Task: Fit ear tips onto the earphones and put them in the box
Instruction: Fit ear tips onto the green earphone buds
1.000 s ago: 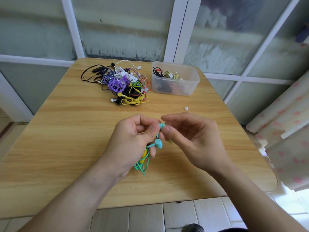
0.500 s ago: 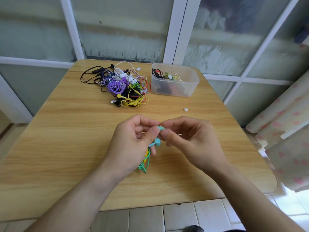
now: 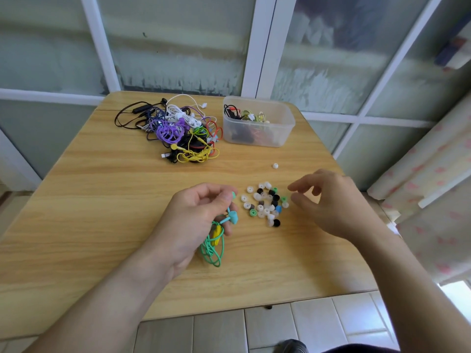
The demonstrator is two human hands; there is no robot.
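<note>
A wooden counter (image 3: 102, 200) fills most of the view, set against frosted window panes (image 3: 178, 42), with a pale curtain (image 3: 433, 187) printed with pink spots hanging at the right and floor tiles (image 3: 280, 327) showing below the near edge.

At the far side of the counter stands a clear plastic box (image 3: 285, 123) with a few coiled earphones already inside. Just left of it lies a tangled heap of earphones (image 3: 178, 131) in black, white, purple, yellow, red and green cords.

The left hand (image 3: 193, 220) is over the middle of the counter, its fingers (image 3: 224, 200) curled round a teal earphone set (image 3: 230, 216); one earbud sticks out past the thumb and fingertip, the other hangs just below, and the looped green cord (image 3: 212, 248) with a yellow piece in it trails from the palm down onto the wood.

The right hand (image 3: 334, 202) hovers to the right, holding nothing, its fingers (image 3: 300, 186) loosely bent and spread, the tips just beside the right edge of the ear tips.

Between the two hands lies a loose cluster of ear tips (image 3: 265, 205), mostly clear and white, with several black, a few green, one blue and one brown. A single white ear tip (image 3: 275, 166) lies apart, between the cluster and the box.
</note>
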